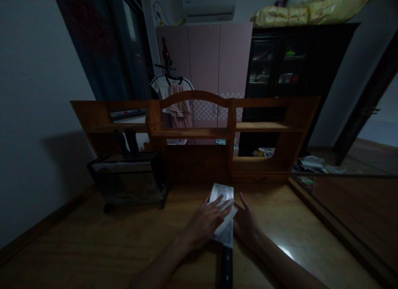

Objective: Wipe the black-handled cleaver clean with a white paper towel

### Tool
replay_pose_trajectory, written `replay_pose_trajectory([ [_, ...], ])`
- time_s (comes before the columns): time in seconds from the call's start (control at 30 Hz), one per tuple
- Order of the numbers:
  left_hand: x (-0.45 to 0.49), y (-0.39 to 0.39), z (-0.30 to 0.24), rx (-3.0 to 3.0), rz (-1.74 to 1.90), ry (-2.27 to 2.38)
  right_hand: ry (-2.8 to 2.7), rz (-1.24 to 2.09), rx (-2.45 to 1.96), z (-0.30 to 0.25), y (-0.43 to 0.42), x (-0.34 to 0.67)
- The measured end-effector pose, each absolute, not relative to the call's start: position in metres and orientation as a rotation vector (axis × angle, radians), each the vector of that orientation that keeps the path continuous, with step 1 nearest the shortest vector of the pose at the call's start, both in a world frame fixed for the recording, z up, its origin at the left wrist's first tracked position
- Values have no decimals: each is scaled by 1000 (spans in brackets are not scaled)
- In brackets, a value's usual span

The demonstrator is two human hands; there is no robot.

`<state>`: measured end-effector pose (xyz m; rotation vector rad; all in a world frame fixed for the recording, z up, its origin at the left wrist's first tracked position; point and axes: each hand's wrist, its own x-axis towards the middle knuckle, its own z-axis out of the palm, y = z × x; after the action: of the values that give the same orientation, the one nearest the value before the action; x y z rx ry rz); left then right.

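Observation:
A kitchen cleaver [228,236] lies in front of me, its wide metal blade pointing away and its black riveted handle [228,267] toward me. My left hand [209,218] presses a folded white tissue [228,217] onto the blade, fingers laid across it. On the blade's other side is my right hand [247,222], thumb raised and apart. Its other fingers are partly hidden beside the blade and tissue; whether they touch the blade I cannot tell. To the left stands a dark knife block [127,181] with black handles [132,140] sticking up from it.
The wooden tabletop [139,243] carries a wooden shelf unit [192,133] along its back. A raised wooden edge [332,229] runs down the right side. Beyond are hanging clothes [178,98], a pink wardrobe [203,57] and a dark cabinet [280,57]. The light is dim.

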<state>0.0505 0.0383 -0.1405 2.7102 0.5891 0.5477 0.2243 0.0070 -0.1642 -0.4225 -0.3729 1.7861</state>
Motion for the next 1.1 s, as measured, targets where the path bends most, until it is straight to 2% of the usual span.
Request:
replay_pose_trajectory([
  [0.33,41,57,-163,2497,740,974,-418,1806,-423,-167,7,225],
  [0.6,36,48,-145,2527,963,877,-391,1825,-356,-161,6,223],
  [0.83,43,42,-141,2826,526,397,-364,1792,-470,-164,7,225],
  [1.1,42,53,-150,2824,575,630,-428,1820,-361,-172,11,226],
])
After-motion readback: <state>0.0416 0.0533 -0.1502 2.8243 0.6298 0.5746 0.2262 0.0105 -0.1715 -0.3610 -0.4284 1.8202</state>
